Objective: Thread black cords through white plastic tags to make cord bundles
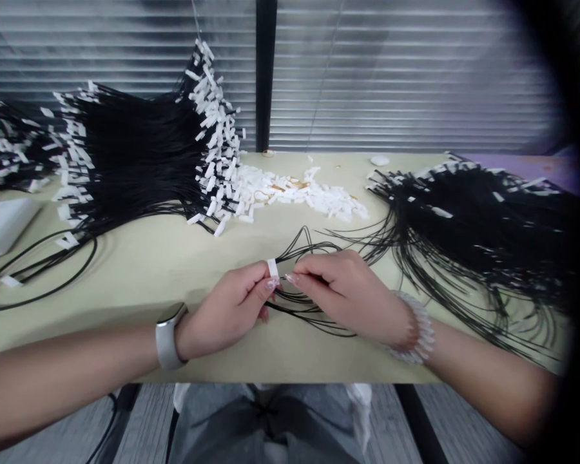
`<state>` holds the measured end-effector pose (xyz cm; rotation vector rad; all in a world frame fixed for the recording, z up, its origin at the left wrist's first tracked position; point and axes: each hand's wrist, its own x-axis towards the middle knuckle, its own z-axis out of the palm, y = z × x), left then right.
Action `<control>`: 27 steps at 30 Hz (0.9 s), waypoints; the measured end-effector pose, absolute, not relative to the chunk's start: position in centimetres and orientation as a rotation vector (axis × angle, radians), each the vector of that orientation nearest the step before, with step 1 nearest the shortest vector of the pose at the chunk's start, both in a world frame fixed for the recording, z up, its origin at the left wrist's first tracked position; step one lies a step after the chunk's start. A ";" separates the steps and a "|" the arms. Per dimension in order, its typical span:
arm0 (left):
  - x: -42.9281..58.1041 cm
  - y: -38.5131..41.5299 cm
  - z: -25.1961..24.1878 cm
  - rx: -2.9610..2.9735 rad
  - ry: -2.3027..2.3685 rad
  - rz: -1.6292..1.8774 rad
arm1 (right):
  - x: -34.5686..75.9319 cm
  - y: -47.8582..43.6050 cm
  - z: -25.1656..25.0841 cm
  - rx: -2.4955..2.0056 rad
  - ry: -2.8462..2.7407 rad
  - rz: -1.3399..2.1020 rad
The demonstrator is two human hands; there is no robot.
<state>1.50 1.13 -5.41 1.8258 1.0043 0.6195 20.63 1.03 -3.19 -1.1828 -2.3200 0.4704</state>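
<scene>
Near the table's front edge, a small bundle of thin black cables (314,316) fans out to the right from between my hands. My left hand (234,303) pinches the bundle's end, and a white tag-like piece (272,267) stands up at its fingertips. Close beside it, my right hand (357,293) has thumb and forefinger pressed together just right of the white piece. A thin black strand seems to run to its fingertips, though the pinch itself is too small to make out. Part of the bundle is hidden under the right hand.
A tall stack of black cables (140,142) with white ends stands back left. Loose white pieces (328,196) lie in a pile at the middle back. More black cables (478,232) spread on the right. A white box (7,225) sits at left, before window blinds (391,77).
</scene>
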 end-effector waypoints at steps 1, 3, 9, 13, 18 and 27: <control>1.5 1.1 -5.4 1.846 0.997 0.620 | 20.6 1.0 -3.3 -1.177 -2.323 0.467; 1.5 1.1 -5.4 1.878 0.985 0.618 | 20.5 1.0 -3.5 -1.162 -2.325 0.461; 1.5 1.1 -5.4 1.872 0.968 0.616 | 20.2 1.0 -3.8 -1.122 -2.268 0.519; 1.4 1.1 -5.7 1.730 0.956 0.682 | 20.7 1.0 -2.7 -1.099 -2.252 0.510; 1.5 1.4 -6.0 1.442 1.006 0.910 | 24.2 2.4 -0.8 -1.282 -2.007 0.060; 1.6 2.7 -6.4 1.051 0.956 1.084 | 27.7 3.1 -1.3 -1.439 -2.753 0.100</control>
